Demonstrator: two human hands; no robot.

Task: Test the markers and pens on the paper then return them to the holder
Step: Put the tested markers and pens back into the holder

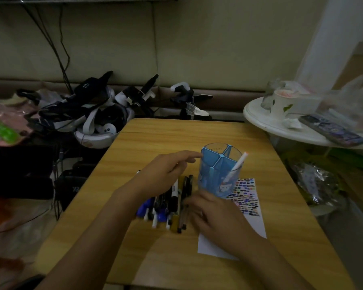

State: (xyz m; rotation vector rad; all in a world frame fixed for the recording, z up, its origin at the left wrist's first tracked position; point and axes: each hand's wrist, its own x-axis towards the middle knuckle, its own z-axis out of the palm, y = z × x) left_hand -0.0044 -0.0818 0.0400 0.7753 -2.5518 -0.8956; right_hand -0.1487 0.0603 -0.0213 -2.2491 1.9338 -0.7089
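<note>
Blue pen holder (220, 170) sits mid-worktop (281, 206) with one white pen (237, 164) inside, the marker pile (170, 204) at its 8 o'clock. Left hand (166, 172) hovers relaxed, forefinger touching the holder's rim. Right hand (214, 214) is blurry over the swatch paper (247, 197), can't tell its grip.

A blue see-through pen holder (219, 172) stands upright on the bench. Thin blue walls split its inside into parts. One white pen (237, 165) with an orange tip leans in the part on the right side of the holder. Just left of the holder, a bunch of markers and pens (172, 204) lies flat, side by side. Some are black, some have blue caps, some are white, and one is yellowish. Just right of the holder and partly behind it lies a white sheet of paper (254, 225). The end of the paper near the holder is covered with rows of small color marks.
</note>
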